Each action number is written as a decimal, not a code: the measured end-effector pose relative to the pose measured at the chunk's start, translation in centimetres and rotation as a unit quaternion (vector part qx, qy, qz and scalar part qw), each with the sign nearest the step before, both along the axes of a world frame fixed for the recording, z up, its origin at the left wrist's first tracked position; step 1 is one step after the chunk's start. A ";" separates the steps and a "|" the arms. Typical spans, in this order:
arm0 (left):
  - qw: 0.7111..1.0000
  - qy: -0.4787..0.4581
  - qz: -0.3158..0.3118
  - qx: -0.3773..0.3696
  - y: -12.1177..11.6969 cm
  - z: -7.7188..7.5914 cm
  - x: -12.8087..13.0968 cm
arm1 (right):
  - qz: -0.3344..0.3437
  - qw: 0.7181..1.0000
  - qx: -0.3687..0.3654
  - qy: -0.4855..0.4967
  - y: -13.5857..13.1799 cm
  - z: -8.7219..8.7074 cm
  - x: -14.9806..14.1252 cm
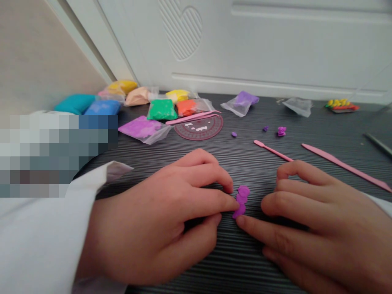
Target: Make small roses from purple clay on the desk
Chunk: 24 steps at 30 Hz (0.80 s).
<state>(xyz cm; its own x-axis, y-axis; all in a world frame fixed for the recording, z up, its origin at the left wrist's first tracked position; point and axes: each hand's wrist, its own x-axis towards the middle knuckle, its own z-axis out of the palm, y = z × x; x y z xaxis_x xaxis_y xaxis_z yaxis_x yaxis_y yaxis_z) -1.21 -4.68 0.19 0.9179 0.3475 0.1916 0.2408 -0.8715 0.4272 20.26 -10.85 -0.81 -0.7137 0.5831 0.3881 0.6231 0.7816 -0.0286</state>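
Observation:
A short strip of purple modelling clay [242, 197], made of several flattened rounds overlapping in a row, lies on the dark ridged table. My left hand [171, 212] is to its left, the index fingertip touching the strip's left edge. The other left fingers are bent and apart, with nothing gripped. From the right, my right hand [318, 220] reaches in with its index finger stretched out, the tip at the strip's lower end. Its remaining fingers curl loosely above the table and hold nothing. The right thumb is partly hidden under the hand.
Bags of coloured clay, including a green one [162, 110] and a magenta one [143, 128], stand at the back left. A round marked disc [199, 127] carries white bits. Small purple clay pieces [281, 131], a pink stick tool [272, 150] and a pink knife [346, 165] lie behind my right hand.

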 end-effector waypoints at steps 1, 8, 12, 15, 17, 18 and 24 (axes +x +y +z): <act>1.000 0.001 0.000 -0.002 0.0 0.0 0.0 | 0.000 1.000 0.002 0.003 0.0 -0.1 0.0; 1.000 -0.001 0.001 -0.008 0.0 -0.1 0.0 | -0.004 1.000 -0.002 0.004 0.1 0.1 0.2; 1.000 -0.004 0.002 -0.013 0.1 -0.1 0.1 | -0.010 1.000 -0.011 0.008 0.2 0.2 0.2; 1.000 -0.004 0.004 -0.016 0.1 0.0 0.1 | -0.018 0.999 0.002 0.039 0.1 -0.1 0.0; 1.000 -0.007 0.004 -0.013 0.1 0.1 0.1 | -0.017 0.998 0.007 0.060 -0.1 -0.3 -0.1; 1.000 -0.007 0.002 -0.011 0.1 0.1 0.1 | -0.013 0.998 0.005 0.059 -0.2 -0.4 -0.1; 1.000 0.004 -0.007 -0.013 0.0 0.0 -0.2 | -0.007 0.999 0.009 0.030 -0.1 -0.1 0.1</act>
